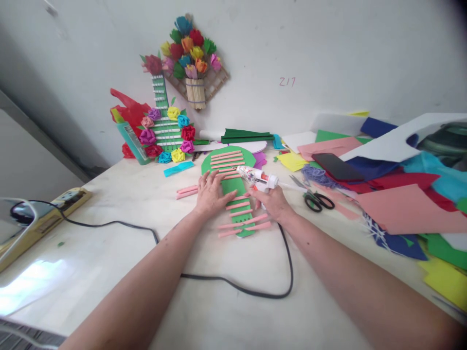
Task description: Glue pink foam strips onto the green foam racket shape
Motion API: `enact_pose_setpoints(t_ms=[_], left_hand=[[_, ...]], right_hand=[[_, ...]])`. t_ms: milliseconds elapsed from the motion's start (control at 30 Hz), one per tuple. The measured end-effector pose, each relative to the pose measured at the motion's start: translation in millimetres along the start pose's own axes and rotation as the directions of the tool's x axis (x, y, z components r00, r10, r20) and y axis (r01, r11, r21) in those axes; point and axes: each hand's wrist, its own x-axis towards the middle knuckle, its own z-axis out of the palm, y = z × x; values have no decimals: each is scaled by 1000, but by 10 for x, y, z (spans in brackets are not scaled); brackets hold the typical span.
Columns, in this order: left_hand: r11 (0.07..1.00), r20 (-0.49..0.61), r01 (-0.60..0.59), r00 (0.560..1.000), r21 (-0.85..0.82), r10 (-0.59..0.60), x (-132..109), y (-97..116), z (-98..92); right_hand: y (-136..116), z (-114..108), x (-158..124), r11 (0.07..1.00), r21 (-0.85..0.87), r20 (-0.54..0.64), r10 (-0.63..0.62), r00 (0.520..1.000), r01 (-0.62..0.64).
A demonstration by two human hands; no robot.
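Note:
A green guitar-shaped cutout (233,184) lies on the table with pink paper strips (228,159) set across its body and neck. My left hand (211,194) rests flat at the cutout's left edge, fingers spread and thumb reaching over the green neck. In my right hand (272,201) is a white glue gun (257,176), its nozzle pointing left just above the strips on the body. Loose pink paper rolls (187,192) lie left of my left hand. The glue gun's black cord (288,262) loops over the table toward me.
Black-handled scissors (317,200), a dark phone (333,166) and heaped coloured paper (404,209) lie to the right. A finished paper guitar with flowers (170,129) and a green glue bottle (132,141) stand against the wall. At far left is a yellow power strip (69,199).

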Motion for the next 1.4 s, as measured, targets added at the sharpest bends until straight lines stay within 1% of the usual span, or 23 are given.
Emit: enact_pose_setpoints(t_ms=[133, 300, 467, 633, 833, 1033, 1400], left_hand=[[1000, 34, 11, 999, 6, -11, 0, 33, -29], [1000, 60, 25, 998, 12, -26, 1, 42, -32], [999, 32, 44, 999, -21, -43, 18, -38, 8], [996, 93, 71, 993, -45, -67, 29, -129, -61], [997, 181, 27, 983, -74, -13, 1, -209, -166], [998, 194, -34, 980, -47, 43, -26, -208, -161], [999, 215, -40, 976, -5, 40, -21, -182, -150]], right_hand=[[6, 12, 0, 1000, 0, 14, -16, 1000, 16], [-5, 29, -2, 999, -33, 0, 16, 1000, -16], [-15, 23, -1, 1000, -28, 13, 15, 1000, -15], [19, 12, 7, 1000, 0, 9, 1, 1000, -1], [30, 13, 6, 1000, 1, -3, 0, 1000, 0], [17, 15, 8, 1000, -18, -1, 4, 1000, -4], [-17, 15, -4, 999, -50, -3, 17, 1000, -17]])
